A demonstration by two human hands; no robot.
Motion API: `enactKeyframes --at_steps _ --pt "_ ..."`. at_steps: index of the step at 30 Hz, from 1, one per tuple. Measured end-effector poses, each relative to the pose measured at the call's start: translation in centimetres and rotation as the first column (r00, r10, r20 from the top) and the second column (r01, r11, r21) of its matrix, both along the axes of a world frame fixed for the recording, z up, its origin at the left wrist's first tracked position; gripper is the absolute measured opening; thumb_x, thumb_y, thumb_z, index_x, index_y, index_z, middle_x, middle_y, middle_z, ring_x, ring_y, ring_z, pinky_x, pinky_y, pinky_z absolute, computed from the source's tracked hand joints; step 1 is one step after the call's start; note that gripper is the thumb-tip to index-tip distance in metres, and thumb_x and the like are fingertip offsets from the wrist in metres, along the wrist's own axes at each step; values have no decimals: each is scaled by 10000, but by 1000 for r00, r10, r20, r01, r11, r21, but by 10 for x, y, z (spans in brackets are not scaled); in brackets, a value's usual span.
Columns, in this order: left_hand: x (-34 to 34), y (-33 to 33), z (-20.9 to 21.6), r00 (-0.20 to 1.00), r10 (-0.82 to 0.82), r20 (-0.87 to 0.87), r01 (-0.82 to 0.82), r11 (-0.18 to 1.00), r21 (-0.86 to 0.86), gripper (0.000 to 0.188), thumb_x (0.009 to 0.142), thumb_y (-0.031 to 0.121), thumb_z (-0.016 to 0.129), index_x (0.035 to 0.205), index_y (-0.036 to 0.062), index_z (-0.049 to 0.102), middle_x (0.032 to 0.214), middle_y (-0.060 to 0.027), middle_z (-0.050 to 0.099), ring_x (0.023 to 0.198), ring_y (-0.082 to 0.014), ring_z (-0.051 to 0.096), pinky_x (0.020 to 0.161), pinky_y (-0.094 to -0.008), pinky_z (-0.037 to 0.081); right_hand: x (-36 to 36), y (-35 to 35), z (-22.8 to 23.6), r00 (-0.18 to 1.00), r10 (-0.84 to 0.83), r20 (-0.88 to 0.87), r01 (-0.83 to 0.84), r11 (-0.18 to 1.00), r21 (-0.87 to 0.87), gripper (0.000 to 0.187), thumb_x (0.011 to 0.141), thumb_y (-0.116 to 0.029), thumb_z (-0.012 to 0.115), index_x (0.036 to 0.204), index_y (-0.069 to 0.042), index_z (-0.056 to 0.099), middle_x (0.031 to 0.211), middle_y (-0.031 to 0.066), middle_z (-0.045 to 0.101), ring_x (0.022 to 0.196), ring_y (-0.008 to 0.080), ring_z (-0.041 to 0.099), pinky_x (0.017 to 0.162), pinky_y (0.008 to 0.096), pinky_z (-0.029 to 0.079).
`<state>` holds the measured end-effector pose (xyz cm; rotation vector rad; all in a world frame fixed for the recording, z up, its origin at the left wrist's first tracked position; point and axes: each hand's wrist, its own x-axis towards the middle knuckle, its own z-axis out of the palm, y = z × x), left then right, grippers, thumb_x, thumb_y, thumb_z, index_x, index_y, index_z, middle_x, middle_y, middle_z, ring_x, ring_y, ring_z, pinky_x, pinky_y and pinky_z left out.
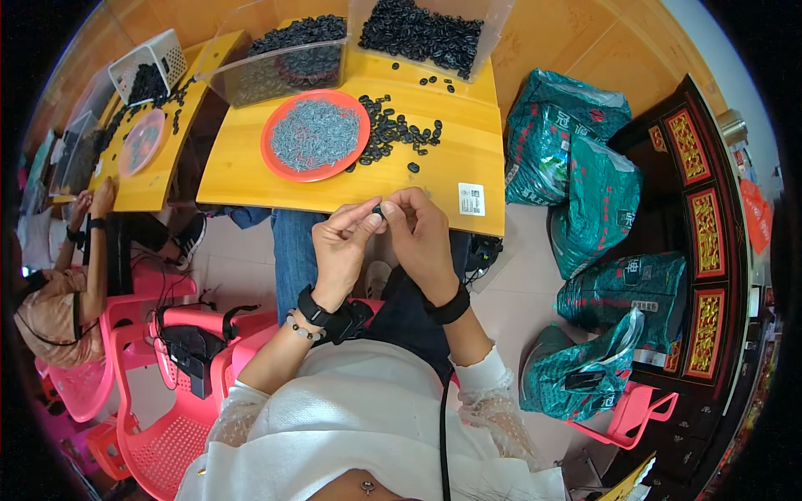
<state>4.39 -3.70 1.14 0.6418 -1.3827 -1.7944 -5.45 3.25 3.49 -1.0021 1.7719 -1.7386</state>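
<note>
Just past the table's near edge, my left hand (338, 250) and my right hand (424, 244) meet with fingertips pinched together. Between them sits a small black rounded piece (378, 210), mostly covered by the fingers. Ahead on the yellow table (251, 179) lies a red round plate (269, 159) heaped with small grey metal pins or screws (313, 134). To the plate's right is a loose scatter of black oval pieces (393, 134) that look like the held one. A dark band is on each of my wrists.
Clear bins (276, 79) of black pieces stand at the table's back. Green bags (555, 142) and a dark carved cabinet (693, 209) line the right. Left are pink chairs (159, 417) and another person (63, 309) at a second yellow table (146, 196).
</note>
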Motion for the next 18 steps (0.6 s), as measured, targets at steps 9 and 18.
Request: enactKeyframes --at_steps 9,18 --pt "-2 5 3 1000 3 -15 -1 994 111 222 850 -26 599 1069 -42 634 891 -78 671 767 -110 641 722 -213 505 3 -4 -9 918 -142 -369 146 989 -16 61 883 -22 504 834 15 498 677 106 539 588 179 574 561 285 456" --pt "-5 4 -8 993 40 -114 -3 952 307 236 854 6 615 1083 -51 619 906 -101 672 757 -135 655 720 -237 529 7 0 -3 976 -142 -163 145 989 4 67 897 -58 522 881 6 509 746 70 564 646 131 551 611 260 451"
